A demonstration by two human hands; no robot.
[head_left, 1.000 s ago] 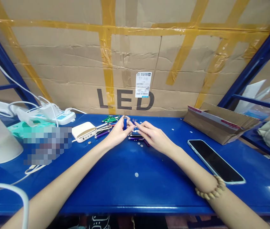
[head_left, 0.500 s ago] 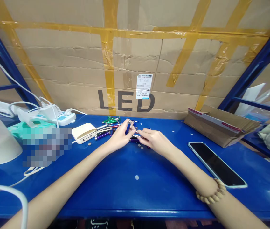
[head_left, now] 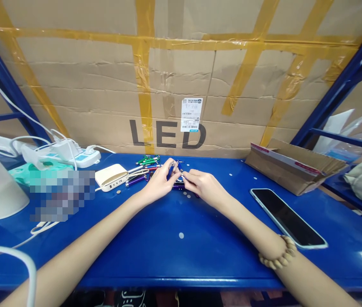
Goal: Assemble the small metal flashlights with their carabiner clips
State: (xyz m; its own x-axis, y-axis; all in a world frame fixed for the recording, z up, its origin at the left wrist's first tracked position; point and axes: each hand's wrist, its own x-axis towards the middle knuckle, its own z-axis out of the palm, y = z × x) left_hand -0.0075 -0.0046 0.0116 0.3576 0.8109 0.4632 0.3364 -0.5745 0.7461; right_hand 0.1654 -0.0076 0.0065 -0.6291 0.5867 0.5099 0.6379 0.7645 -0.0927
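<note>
My left hand (head_left: 161,181) is closed round a small blue metal tube (head_left: 170,171), which pokes up between thumb and fingers. Close by on the right, my right hand (head_left: 205,186) is pinched, its fingertips at a tiny shiny metal piece (head_left: 181,172) by the left fingertips; what it grips is too small to make out. Several slim metal tubes lie about my hands: green ones (head_left: 149,160) behind, a purple one (head_left: 136,180) to the left. Another dark purple tube (head_left: 178,186) lies beneath the fingers, partly hidden.
A cream power bank (head_left: 112,177) with a cable sits left of the tubes, a white power strip (head_left: 88,157) behind it. To the right lie a phone (head_left: 288,217) and an open cardboard box (head_left: 283,168). A large taped carton (head_left: 104,94) stands at the back.
The view has shifted slightly. My right fingertips have moved a little against the small metal piece, while my left hand keeps the blue tube in much the same place.
</note>
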